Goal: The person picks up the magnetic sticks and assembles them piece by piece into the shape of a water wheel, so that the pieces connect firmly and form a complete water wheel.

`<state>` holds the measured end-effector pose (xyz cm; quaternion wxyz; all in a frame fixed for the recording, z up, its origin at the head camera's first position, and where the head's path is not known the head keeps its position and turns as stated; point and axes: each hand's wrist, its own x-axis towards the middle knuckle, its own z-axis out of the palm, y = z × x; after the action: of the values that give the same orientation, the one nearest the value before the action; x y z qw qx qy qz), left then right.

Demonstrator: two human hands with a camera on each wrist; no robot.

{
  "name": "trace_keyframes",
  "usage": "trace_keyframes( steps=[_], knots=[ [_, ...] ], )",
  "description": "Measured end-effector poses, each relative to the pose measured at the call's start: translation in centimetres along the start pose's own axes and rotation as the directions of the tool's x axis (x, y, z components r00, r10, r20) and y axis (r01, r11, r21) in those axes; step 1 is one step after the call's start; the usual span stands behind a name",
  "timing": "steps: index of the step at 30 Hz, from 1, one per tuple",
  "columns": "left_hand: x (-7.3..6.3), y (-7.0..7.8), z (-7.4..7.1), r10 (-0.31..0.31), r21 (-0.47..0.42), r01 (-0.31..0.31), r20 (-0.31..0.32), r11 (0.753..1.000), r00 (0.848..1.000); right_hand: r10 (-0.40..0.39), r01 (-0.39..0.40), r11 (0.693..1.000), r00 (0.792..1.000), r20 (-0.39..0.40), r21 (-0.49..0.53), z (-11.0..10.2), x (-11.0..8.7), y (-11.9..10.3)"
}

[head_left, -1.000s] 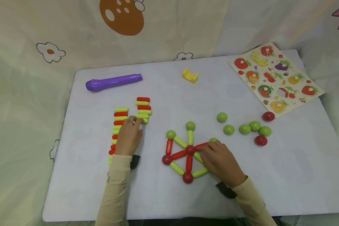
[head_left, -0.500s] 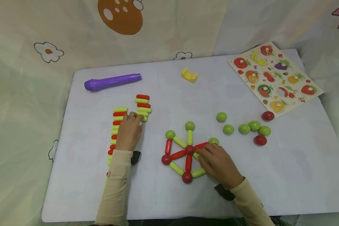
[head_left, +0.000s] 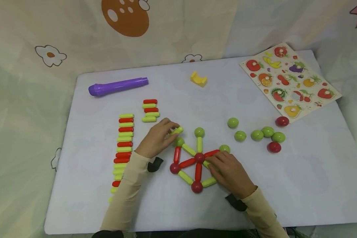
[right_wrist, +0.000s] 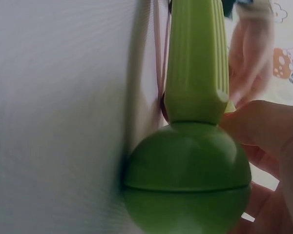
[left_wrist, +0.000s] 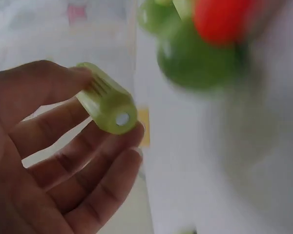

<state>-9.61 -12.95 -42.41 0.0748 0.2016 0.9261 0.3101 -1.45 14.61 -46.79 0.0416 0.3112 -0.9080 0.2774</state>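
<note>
My left hand [head_left: 155, 140] pinches a yellow-green magnetic rod [head_left: 177, 131] between thumb and fingers, close above a green ball [head_left: 179, 142] of the flat ball-and-rod structure. In the left wrist view the rod's end [left_wrist: 115, 114] shows a round metal disc. My right hand [head_left: 233, 172] is at the structure's right side, its thumb and fingertips about a yellow-green rod [head_left: 206, 164] beside the red centre ball [head_left: 199, 158]. A green ball [right_wrist: 188, 180] joined to a rod [right_wrist: 195, 63] fills the right wrist view; the hand hides that corner in the head view.
A long column of red and yellow-green rods [head_left: 125, 135] lies left, a shorter one [head_left: 150, 110] beyond it. Loose green balls [head_left: 240, 136] and red balls [head_left: 274, 147] are at right. A purple stick [head_left: 119, 87], yellow block [head_left: 198, 79] and fruit board [head_left: 291, 79] lie farther back.
My left hand has picked up a yellow-green rod from the near end of the short column and carried it right to the structure. My right hand has stayed nearly still.
</note>
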Motion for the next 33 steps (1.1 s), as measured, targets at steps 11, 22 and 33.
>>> trace_keyframes(
  steps=[11,22,33],
  knots=[
    [3.2,1.6,3.0,-0.005,0.036,-0.001,0.160,0.999,0.987,0.023,-0.023,1.000,1.000,0.016,0.017,0.0,0.1,-0.1],
    [3.2,2.2,3.5,0.013,0.125,-0.031,0.138,0.992,0.990,0.037,-0.037,0.999,0.999,0.030,0.016,0.0,0.0,0.2],
    [3.0,1.9,3.9,0.038,0.248,-0.063,0.104,0.967,0.994,0.048,-0.049,0.999,0.998,0.040,0.015,0.1,0.0,0.1]
  ],
)
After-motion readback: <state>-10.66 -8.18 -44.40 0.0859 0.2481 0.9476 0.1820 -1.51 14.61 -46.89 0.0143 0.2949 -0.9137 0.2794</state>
